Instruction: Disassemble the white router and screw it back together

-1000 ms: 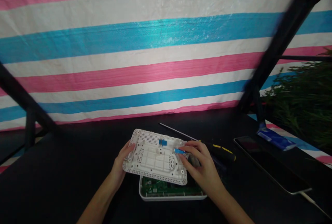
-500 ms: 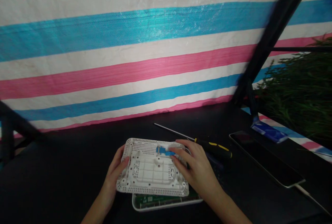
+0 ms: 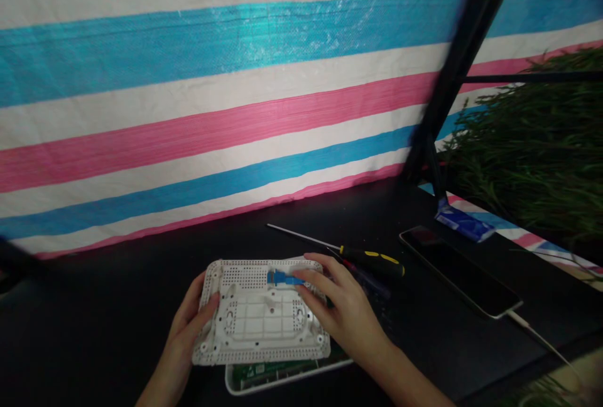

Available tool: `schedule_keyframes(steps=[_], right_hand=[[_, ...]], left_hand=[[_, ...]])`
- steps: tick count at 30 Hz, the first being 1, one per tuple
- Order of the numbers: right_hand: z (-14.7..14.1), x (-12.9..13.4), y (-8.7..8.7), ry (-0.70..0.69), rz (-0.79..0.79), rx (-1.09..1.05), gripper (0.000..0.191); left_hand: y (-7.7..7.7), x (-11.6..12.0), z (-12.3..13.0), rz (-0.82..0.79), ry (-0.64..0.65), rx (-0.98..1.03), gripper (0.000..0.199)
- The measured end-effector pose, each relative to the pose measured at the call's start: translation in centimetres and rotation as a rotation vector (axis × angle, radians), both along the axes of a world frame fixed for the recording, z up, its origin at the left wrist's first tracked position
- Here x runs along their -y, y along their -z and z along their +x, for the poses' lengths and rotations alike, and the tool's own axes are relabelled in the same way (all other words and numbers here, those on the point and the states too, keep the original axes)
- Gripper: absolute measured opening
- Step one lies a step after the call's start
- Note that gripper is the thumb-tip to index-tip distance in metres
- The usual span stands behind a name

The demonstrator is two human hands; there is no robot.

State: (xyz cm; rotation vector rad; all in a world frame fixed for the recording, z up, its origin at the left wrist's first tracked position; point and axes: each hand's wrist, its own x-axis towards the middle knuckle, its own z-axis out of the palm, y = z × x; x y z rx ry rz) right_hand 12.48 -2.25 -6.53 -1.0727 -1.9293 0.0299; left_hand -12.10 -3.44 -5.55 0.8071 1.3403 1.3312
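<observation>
A white perforated plastic cover (image 3: pixel 264 319), its ribbed inner side facing up, is held by its left edge in my left hand (image 3: pixel 191 316), thumb on top. At the cover's upper right, my right hand (image 3: pixel 342 303) has its fingers closed on a blue fibre-optic connector (image 3: pixel 285 277), which lies against the cover. Beneath the cover, partly hidden, sits a white casing (image 3: pixel 287 380) with a green circuit board (image 3: pixel 249 370) in it. A screwdriver (image 3: pixel 372 260) with a black and yellow handle lies just beyond my right hand.
To the right lies a dark-screened phone (image 3: pixel 461 272) with a white cable (image 3: pixel 541 338) plugged in. Behind it are a blue packet (image 3: pixel 465 221) and a black metal frame (image 3: pixel 436 105). Green foliage (image 3: pixel 537 137) fills the far right. A striped sheet (image 3: pixel 211 124) hangs behind the black table (image 3: pixel 94 319).
The whole view has shifted, so most things appear further left. Both hands keep the same hold on the cover and the blue connector, with little movement between them.
</observation>
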Motion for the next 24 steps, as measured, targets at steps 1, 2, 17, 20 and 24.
schedule_keyframes(steps=[1,2,17,20,24], right_hand=[[0.0,0.0,0.0,-0.003,-0.007,0.003,0.021],[-0.1,0.0,0.0,-0.004,-0.011,0.005,0.02],[1.2,-1.4,-2.2,-0.157,-0.129,0.173,0.019],[1.1,-2.1,-2.8,-0.196,-0.157,0.23,0.019],[0.8,-2.7,-2.3,-0.282,-0.254,0.055,0.017]], left_hand=[[0.0,0.1,0.0,-0.011,-0.002,-0.001,0.07],[0.0,0.1,0.1,-0.023,0.002,0.002,0.069],[-0.5,0.5,0.6,-0.009,0.179,0.051,0.071],[-0.2,0.4,0.7,-0.001,0.171,0.059,0.068],[0.0,0.2,0.7,-0.016,0.123,0.068,0.07]])
